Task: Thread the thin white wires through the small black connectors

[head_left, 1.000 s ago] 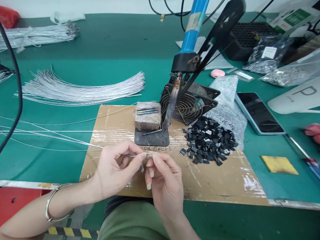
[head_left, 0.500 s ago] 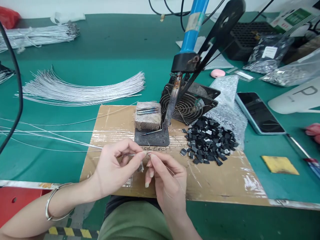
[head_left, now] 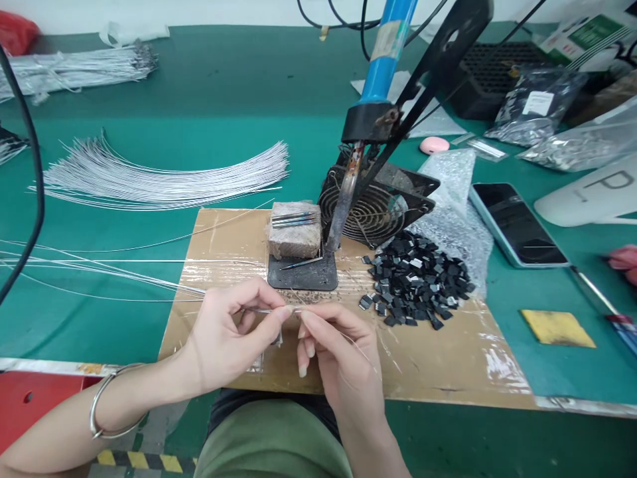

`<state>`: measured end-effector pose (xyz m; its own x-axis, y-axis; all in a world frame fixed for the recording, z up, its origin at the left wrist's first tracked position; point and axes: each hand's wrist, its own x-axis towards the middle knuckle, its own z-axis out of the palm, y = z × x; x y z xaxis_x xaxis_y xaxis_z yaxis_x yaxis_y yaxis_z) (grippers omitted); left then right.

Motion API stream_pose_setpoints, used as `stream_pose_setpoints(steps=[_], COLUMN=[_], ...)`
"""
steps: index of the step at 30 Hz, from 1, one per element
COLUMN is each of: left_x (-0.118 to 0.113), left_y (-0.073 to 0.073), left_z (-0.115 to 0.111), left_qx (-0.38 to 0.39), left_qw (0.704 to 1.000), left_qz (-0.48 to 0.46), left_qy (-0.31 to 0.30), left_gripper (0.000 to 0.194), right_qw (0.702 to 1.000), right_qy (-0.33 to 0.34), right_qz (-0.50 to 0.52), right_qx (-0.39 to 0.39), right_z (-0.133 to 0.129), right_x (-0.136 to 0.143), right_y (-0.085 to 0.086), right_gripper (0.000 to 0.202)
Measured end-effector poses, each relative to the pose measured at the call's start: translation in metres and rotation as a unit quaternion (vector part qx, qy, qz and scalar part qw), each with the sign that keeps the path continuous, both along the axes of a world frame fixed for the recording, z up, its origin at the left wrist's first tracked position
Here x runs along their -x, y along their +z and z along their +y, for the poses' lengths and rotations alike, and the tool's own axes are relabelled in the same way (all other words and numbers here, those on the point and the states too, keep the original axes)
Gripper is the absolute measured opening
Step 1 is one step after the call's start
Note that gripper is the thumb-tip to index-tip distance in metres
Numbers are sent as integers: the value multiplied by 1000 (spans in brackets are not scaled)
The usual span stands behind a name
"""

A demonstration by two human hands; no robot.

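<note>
My left hand (head_left: pixel 233 338) pinches several thin white wires (head_left: pixel 164 284) that trail off to the left across the cardboard. Thumb and forefinger meet near the wires' ends. Close beside it, my right hand (head_left: pixel 343 352) pinches fine wire ends, and a thin strand runs back over its palm. Just behind the hands stands a block (head_left: pixel 295 229) with metal tips on it, on a dark plate (head_left: pixel 303 273). Above the plate hangs the soldering iron (head_left: pixel 346 192) with a blue handle, its bit pointing down. To the right lies a heap of small black connectors (head_left: pixel 421 279).
Cardboard (head_left: pixel 428 372) covers the front of the green table. A fan (head_left: pixel 373 206) stands behind the iron. On the right are a phone (head_left: pixel 517 226), a yellow sponge (head_left: pixel 557 328) and a white cup (head_left: pixel 592 196). A fanned wire bundle (head_left: pixel 169 176) lies at back left.
My right hand has shifted slightly to the right, away from the left fingertips, and a little more wire shows between the hands. The left hand stays nearly still.
</note>
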<state>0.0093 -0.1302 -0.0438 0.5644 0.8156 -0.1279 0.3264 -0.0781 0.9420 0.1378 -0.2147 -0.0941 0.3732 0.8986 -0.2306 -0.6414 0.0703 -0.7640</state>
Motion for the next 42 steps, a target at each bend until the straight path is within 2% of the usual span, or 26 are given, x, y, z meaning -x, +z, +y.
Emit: stream_pose_setpoints(steps=[7, 15, 26, 34, 42], left_x=[-1, 1, 1, 2, 2], left_y=[-1, -1, -3, -6, -8], left_z=[1, 2, -1, -2, -2], left_qx=[6, -15, -56, -48, -36], left_qw=[1000, 1000, 998, 999, 999], left_qz=[4, 13, 30, 19, 14], left_qy=[-8, -13, 0, 11, 10], left_gripper=[15, 17, 20, 19, 21], right_qw=[999, 999, 1000, 995, 995], right_qy=[42, 47, 3, -46, -56], right_qz=[-13, -12, 27, 93, 83], right_qx=[13, 6, -4, -5, -2], right_z=[-2, -3, -1, 1, 1], right_x=[-9, -8, 2, 18, 25], right_y=[-1, -3, -1, 0, -2], right_gripper=[8, 8, 7, 7, 7])
